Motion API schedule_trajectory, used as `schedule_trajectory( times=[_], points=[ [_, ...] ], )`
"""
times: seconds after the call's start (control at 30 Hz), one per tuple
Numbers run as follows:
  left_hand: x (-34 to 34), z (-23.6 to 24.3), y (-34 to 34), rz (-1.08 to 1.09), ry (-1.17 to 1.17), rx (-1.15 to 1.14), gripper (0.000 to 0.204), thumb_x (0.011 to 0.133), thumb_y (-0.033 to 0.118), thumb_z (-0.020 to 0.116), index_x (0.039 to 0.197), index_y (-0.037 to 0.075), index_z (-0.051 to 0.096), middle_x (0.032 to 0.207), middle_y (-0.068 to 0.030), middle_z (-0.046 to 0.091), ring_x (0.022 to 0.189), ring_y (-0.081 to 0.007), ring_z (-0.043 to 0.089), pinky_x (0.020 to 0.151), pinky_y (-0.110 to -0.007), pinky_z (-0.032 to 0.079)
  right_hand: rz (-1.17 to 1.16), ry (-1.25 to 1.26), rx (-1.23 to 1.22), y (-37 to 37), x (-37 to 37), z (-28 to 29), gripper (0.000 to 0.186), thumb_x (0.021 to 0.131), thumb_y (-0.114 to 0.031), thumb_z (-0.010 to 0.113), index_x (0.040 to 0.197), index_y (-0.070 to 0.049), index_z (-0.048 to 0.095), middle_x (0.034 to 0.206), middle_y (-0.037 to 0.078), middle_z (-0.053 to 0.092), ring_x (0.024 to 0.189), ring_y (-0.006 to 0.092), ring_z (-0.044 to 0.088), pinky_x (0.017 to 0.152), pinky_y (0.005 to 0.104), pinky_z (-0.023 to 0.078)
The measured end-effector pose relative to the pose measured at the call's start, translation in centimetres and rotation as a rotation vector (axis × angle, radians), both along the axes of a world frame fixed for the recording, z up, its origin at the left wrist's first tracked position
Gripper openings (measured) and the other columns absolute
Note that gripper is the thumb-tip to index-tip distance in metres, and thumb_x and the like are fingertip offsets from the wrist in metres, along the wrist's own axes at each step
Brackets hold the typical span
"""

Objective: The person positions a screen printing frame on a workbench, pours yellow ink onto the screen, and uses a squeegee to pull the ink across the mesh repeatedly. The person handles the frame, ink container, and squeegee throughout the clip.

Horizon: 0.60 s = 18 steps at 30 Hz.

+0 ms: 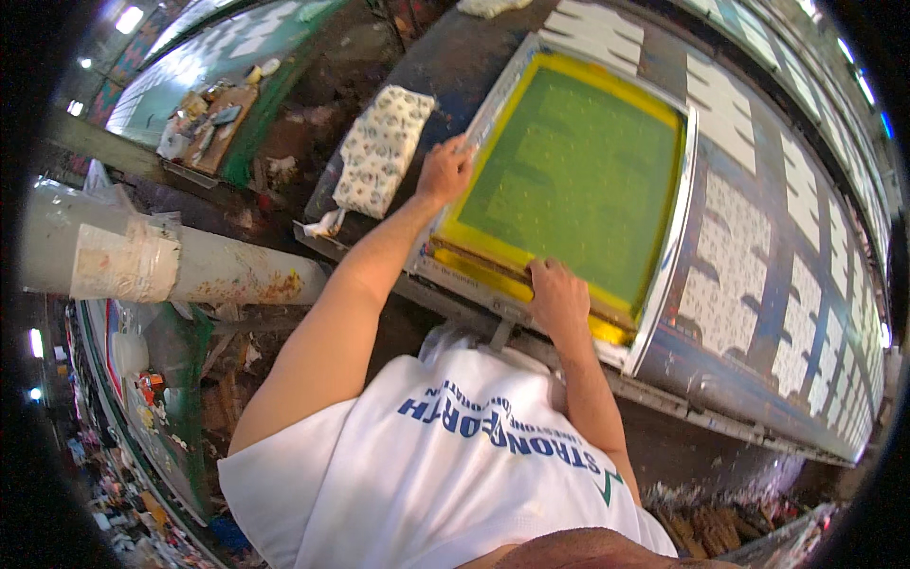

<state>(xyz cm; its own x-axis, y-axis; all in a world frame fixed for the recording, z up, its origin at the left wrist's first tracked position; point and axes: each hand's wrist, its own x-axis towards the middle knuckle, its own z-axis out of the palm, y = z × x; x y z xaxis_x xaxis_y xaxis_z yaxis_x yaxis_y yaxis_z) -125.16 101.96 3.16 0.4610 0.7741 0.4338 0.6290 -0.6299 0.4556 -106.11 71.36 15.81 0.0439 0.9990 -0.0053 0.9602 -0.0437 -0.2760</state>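
Note:
A silk-screen printing frame (pixel 690 171) with a metal rim and yellow-green mesh lies on the long printing table. My left hand (pixel 445 171) is closed on the frame's left rail. Inside the near end of the screen, a long brown squeegee (pixel 483 266) lies across the mesh, with yellow ink along it. My right hand (pixel 559 296) is closed over the middle of this squeegee, its fingertips partly hidden. Right of the frame, white fabric pieces (pixel 725 256) lie in rows on the table, several with a small printed pattern.
A folded patterned cloth (pixel 384 152) rests on the table left of the frame. A thick pipe (pixel 227 266) with tape around it runs in from the left. Beyond it, another table holds a board (pixel 216 128) with tools and containers. The printing table's near edge (pixel 701 412) passes before me.

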Motion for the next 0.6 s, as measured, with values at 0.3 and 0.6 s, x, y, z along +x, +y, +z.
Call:
schedule_trajectory(
  times=[0.3,0.6],
  points=[
    [-0.2,-0.2,-0.4,0.025,0.105,0.014,0.043,0.107,0.024,0.057,0.149,0.016,0.063,0.159,-0.0165,0.050,0.144,-0.0358,0.045,0.122,-0.055,0.035,-0.049,-0.021,-0.166,1.4,0.5,0.9,0.034,0.084,-0.007,0.068,0.118,-0.012,0.070,0.109,0.014,0.073,0.099,0.0396,0.073,0.082,0.0520,0.059],
    [0.3,-1.9,1.2,-0.012,0.068,0.003,0.041,0.107,0.029,0.058,0.145,0.019,0.069,0.152,-0.0177,0.059,0.142,-0.0360,0.046,0.120,-0.057,0.037,-0.099,-0.064,-0.147,1.3,-0.1,0.7,0.030,0.082,-0.007,0.069,0.112,-0.009,0.070,0.104,0.016,0.073,0.098,0.0412,0.073,0.080,0.0527,0.059]
  ],
)
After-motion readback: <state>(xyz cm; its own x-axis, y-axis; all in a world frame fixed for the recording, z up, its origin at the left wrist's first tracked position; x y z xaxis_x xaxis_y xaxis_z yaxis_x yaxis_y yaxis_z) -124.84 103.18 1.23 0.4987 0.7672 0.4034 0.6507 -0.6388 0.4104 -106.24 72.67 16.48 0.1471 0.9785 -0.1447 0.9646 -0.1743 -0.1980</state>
